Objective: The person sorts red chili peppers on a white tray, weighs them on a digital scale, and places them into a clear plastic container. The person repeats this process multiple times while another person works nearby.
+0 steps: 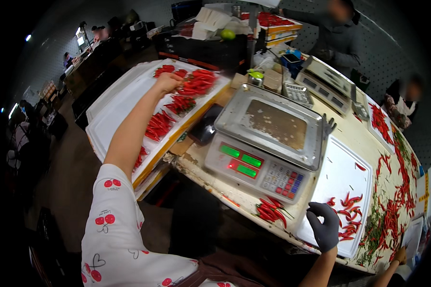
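Observation:
My bare left hand [168, 83] reaches to bunches of red chili peppers [197, 81] lying in a white foam tray [118, 107]; its fingertips touch the bunch or its wrapping, and whether they grip it I cannot tell. My right hand [323, 224], in a dark grey glove, is over the near left edge of a white plastic tray [339, 161] that holds loose red chilies [350, 215]. Thumb and fingers are curled with a gap between them, and nothing shows in them. Between the hands stands a digital scale [251, 158] with a bare metal pan [276, 123]. A small chili pile [271, 211] lies before it.
A black object [206, 123] lies between foam tray and scale. Behind are a lidded jar [255, 77], a metal basket [298, 94] and a second scale [323, 84]. Chilies and stems [388, 215] cover the right side. Other people stand around; another person's hand [400, 255] is at lower right.

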`<state>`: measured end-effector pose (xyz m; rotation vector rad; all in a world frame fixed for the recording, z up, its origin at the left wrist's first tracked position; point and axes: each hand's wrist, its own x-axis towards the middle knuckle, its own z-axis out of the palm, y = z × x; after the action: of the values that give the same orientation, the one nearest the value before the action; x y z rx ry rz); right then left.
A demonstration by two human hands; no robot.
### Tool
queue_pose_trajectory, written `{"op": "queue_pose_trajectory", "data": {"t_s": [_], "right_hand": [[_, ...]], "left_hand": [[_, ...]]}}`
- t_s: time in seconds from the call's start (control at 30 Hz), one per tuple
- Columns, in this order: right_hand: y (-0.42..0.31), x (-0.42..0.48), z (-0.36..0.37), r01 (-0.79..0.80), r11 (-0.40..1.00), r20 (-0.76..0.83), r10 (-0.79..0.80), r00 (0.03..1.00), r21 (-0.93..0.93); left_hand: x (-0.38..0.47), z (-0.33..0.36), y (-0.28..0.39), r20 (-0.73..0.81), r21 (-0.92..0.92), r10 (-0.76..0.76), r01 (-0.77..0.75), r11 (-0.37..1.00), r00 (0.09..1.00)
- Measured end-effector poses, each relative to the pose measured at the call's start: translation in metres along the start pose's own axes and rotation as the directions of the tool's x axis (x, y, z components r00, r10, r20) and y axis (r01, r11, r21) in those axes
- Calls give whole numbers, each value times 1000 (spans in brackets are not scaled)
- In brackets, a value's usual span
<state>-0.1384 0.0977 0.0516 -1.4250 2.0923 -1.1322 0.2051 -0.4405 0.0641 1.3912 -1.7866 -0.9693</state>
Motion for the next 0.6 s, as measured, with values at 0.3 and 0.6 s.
{"op": "queue_pose_trajectory", "data": {"t_s": [0.3,0.6], "right_hand": [[5,22,1,-297,913,-8,311,950,279],[-1,48,22,-332,909,-21,349,937,252]], "left_hand": [[32,-155,-141,-241,185,-146,193,964,959],[86,-183,-232,-385,284,-50,170,944,922]]}}
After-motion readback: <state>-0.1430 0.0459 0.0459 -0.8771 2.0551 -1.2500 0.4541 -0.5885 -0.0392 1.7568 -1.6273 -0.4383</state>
